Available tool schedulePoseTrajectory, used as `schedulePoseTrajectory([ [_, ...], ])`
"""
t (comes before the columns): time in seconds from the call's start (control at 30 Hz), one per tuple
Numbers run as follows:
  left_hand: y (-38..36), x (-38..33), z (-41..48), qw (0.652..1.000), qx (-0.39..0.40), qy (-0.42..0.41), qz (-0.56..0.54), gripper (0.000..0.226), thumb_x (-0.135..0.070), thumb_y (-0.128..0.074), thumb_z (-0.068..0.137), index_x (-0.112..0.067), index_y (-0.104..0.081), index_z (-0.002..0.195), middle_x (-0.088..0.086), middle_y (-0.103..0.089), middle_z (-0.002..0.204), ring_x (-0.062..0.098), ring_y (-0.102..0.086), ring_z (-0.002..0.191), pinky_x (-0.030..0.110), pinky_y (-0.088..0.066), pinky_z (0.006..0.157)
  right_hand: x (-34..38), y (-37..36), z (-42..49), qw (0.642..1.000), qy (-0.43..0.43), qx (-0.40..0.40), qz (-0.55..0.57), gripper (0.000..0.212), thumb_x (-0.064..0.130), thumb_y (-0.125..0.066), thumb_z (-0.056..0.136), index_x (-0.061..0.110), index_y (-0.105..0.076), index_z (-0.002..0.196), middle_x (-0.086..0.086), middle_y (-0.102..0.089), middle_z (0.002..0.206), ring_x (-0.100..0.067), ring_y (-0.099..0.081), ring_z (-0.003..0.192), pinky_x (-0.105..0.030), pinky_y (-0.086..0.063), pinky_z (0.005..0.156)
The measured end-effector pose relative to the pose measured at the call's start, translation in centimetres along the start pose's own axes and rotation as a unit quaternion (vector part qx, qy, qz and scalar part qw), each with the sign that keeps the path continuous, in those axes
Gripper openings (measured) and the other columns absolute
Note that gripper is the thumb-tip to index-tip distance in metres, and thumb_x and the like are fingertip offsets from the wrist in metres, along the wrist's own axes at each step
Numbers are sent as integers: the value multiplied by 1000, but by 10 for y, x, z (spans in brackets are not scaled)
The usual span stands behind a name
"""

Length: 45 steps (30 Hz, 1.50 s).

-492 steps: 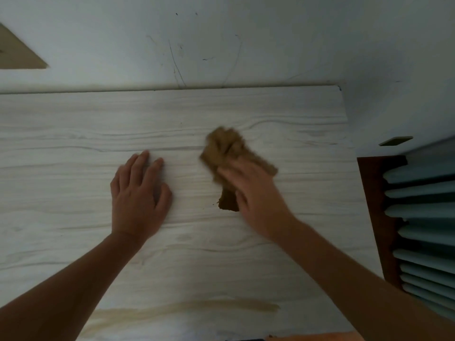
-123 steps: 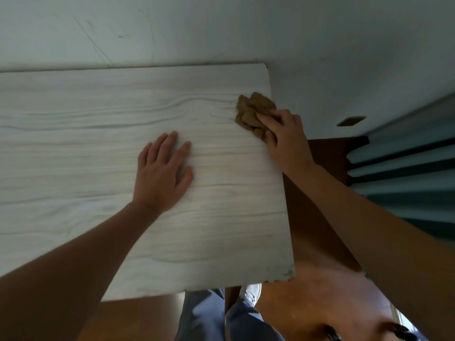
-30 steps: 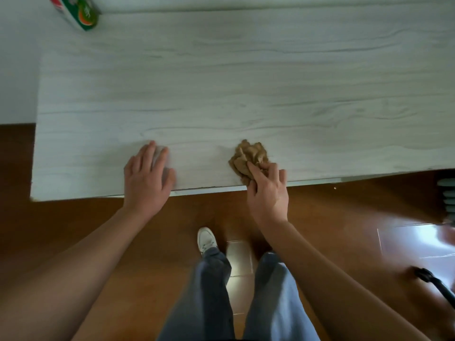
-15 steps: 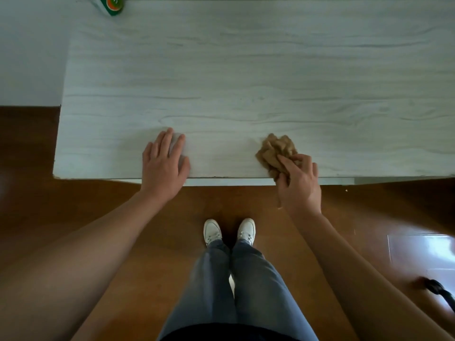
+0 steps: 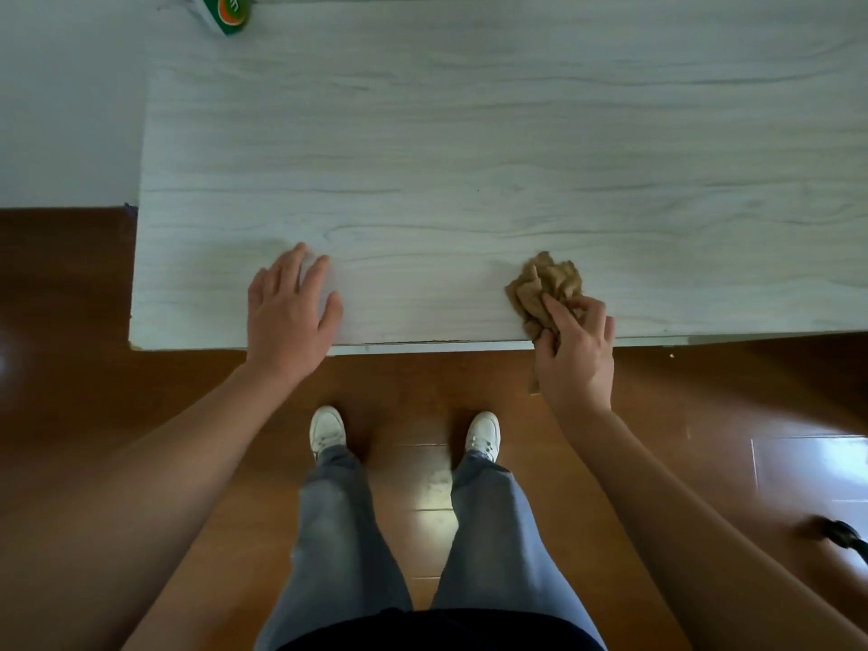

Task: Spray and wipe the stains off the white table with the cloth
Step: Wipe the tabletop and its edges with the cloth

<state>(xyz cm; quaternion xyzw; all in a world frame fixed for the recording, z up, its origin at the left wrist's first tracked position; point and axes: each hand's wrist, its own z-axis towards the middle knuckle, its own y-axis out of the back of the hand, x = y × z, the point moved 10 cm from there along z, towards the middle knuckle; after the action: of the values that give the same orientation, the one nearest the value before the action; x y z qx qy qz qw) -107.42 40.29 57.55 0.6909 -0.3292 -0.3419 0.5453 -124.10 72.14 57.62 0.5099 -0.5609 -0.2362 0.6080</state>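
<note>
The white wood-grain table (image 5: 469,148) fills the upper half of the head view. A crumpled brown cloth (image 5: 545,286) lies at the table's near edge, and my right hand (image 5: 575,350) grips it from the edge side, with a corner of cloth hanging below the hand. Farther left along the same edge, my left hand (image 5: 286,312) rests flat on the table with its fingers spread, holding nothing. A green, orange and white bottle (image 5: 225,11) stands at the far left corner, cut off by the frame's top. No stain shows on the visible surface.
The table's left end meets a white wall (image 5: 61,101). Below the near edge is a glossy brown floor (image 5: 65,284) with my legs and white shoes (image 5: 329,429). A dark object (image 5: 840,538) lies on the floor at the far right.
My right hand has slid the cloth to the right along the near edge. My left hand stays flat on the table. The view has shifted, so more of the table's left end shows.
</note>
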Motion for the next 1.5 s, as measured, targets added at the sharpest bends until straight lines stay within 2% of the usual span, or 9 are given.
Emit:
schedulePoseTrajectory([
  [0.13,11,81,-5,999,-11,42,-6,52,-38,-40,106,-13,-39,152,15,-29,164,36,-25,153,53,-26,122,57,-31,-15,1000,8,4,1,46,11,-53,95,19,-57,140,-13,-43,136,-33,-42,121,-42,-53,84],
  [0.27,11,140,-8,999,16,-9,-27,51,-35,-44,106,-13,-40,152,15,-29,164,35,-26,153,53,-31,121,120,-70,-38,1000,-4,14,-6,47,14,-52,96,22,-54,143,-9,-41,139,-30,-41,123,-42,-54,87],
  [0.4,14,161,-13,992,28,-117,-30,50,-32,-47,105,-11,-45,150,14,-33,162,32,-30,152,47,-31,121,196,-112,-62,1000,2,27,-2,47,14,-53,97,23,-54,143,-9,-41,141,-30,-40,124,-42,-53,89],
  [0.67,12,185,-15,986,22,-149,-67,52,-39,-43,106,-11,-42,150,14,-35,162,30,-32,152,44,-33,122,325,-179,-98,994,73,80,14,45,13,-58,94,25,-58,137,-6,-46,135,-27,-43,117,-36,-56,77],
  [0.9,13,201,-12,988,2,-107,-110,54,-40,-39,108,-12,-37,154,13,-34,163,28,-28,153,41,-27,124,338,-178,-80,988,123,93,0,40,17,-55,97,23,-59,136,-2,-47,125,-21,-44,113,-34,-55,77],
  [1.13,9,203,-12,989,4,-70,-126,54,-38,-37,107,-14,-34,155,9,-30,165,24,-24,155,41,-22,127,364,-161,-4,987,152,57,-10,45,13,-54,95,18,-56,139,-8,-48,132,-27,-44,122,-38,-51,82],
  [1.23,13,209,-7,992,-5,-36,-123,54,-38,-37,106,-16,-33,155,10,-28,166,25,-24,155,36,-17,126,379,-175,24,981,167,91,-34,47,15,-53,95,20,-52,142,-8,-46,133,-27,-42,123,-39,-51,86],
  [1.4,12,211,1,995,-18,-45,-92,54,-41,-42,105,-13,-41,151,14,-33,163,30,-29,153,46,-37,121,410,-196,70,959,246,123,-65,45,19,-52,96,25,-54,140,-7,-45,131,-28,-43,121,-44,-55,82],
  [1.5,1,208,1,997,-10,-20,-78,58,-45,-41,105,-14,-37,154,14,-25,167,30,-21,157,47,-35,122,438,-200,117,948,288,118,-71,42,22,-52,97,27,-56,138,-7,-45,131,-27,-43,121,-43,-54,84],
])
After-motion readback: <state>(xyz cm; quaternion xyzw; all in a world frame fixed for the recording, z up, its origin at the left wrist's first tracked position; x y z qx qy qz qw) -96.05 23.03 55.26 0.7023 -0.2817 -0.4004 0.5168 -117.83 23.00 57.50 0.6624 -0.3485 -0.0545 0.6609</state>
